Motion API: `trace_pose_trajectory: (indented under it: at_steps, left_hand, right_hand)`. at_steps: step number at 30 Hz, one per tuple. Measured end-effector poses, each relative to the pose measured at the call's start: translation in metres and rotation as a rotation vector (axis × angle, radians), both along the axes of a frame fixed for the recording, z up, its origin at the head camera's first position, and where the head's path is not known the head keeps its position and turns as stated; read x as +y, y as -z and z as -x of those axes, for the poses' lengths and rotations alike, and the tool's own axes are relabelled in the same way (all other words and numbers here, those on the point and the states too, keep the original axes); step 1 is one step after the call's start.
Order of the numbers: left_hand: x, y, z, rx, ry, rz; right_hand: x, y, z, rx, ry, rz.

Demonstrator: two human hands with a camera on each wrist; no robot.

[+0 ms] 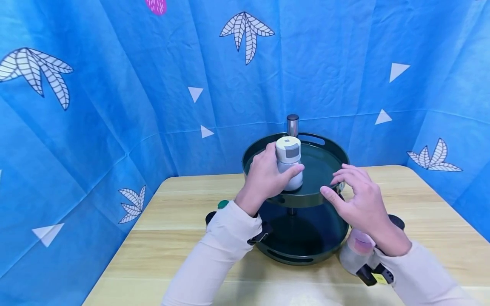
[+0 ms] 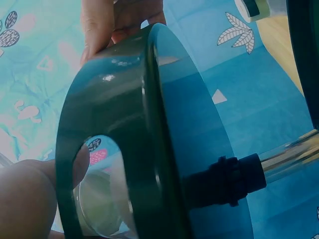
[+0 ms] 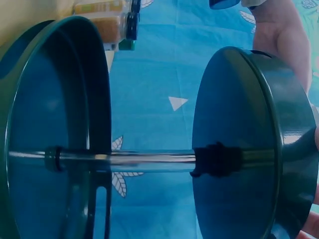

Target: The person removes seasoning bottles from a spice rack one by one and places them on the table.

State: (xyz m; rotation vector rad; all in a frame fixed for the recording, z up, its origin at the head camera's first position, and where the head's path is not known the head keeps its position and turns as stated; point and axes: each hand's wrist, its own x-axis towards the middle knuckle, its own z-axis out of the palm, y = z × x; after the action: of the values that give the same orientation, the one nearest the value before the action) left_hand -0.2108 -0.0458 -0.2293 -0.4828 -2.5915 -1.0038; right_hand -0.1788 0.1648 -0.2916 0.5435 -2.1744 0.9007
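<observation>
My left hand grips a seasoning jar with a white lid and a grey patch on it. The jar is upright in the upper tray of a dark green two-tier rack; whether its base touches the tray floor I cannot tell. In the left wrist view, the thumb and jar show partly through the tray's handle slot. At the rack's right rim is my right hand, its fingers loosely bent and holding nothing. Its fingertips are near the rim; contact is unclear.
Below is the lower tray, joined by a metal pole. A pale jar stands by the right forearm, partly covered. Several spice bottles lie beyond the rack's left side. A blue cloth hangs behind the wooden table.
</observation>
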Motion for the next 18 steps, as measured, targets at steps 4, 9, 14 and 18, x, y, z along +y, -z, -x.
trace_pose_trajectory:
  at_steps: [4, 9, 14, 18]
  left_hand:
    - [0.0011, 0.0004, 0.0016, 0.013, -0.007, 0.002]
    - [0.0011, 0.001, 0.0019, 0.026, -0.016, 0.0]
    - [0.001, 0.0013, 0.0027, 0.028, -0.015, -0.012]
    - [0.0008, 0.0008, 0.0024, 0.026, -0.016, -0.02]
  right_hand:
    - [-0.0025, 0.0033, 0.0001, -0.006, 0.0, 0.035]
    - [-0.0045, 0.0058, -0.0002, -0.006, 0.007, 0.057]
    - [-0.0051, 0.0063, 0.0, 0.001, 0.015, 0.056]
    - [-0.0051, 0.0061, 0.0, 0.003, 0.013, 0.058]
